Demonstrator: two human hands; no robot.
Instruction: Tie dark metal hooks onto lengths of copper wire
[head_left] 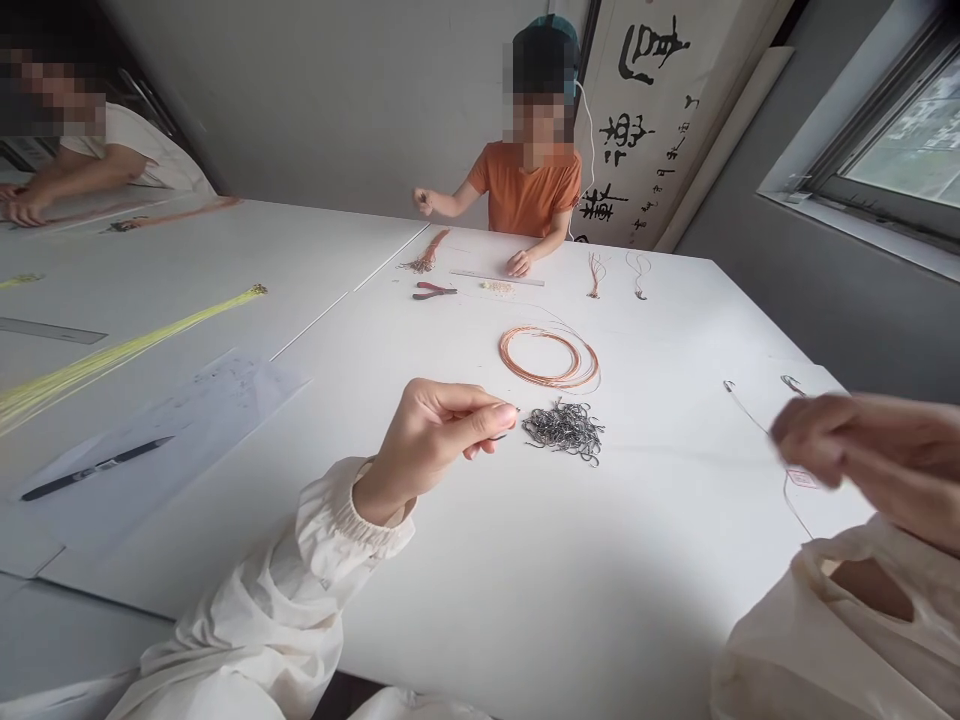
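Note:
My left hand [450,430] is raised over the middle of the table, thumb and fingers pinched on a small dark fish hook [502,436]; only its ends show. Just right of the fingertips lies a heap of dark fish hooks [564,430]. Behind the heap rests a coil of copper-coloured line [514,355]. My right hand [862,450] is at the right edge, slightly blurred, its fingers drawn together; whatever they hold is hidden. Close to it are a pale cord [746,408] with a hook at its far end and a second metal hook [791,384].
Across the table a person in an orange top [529,190] sits by pliers [433,291], a ruler [499,277] and bundled lines [431,250]. Another person [127,150] works at far left. Paper [217,430], a pen [97,468] and yellow lines [150,345] lie left.

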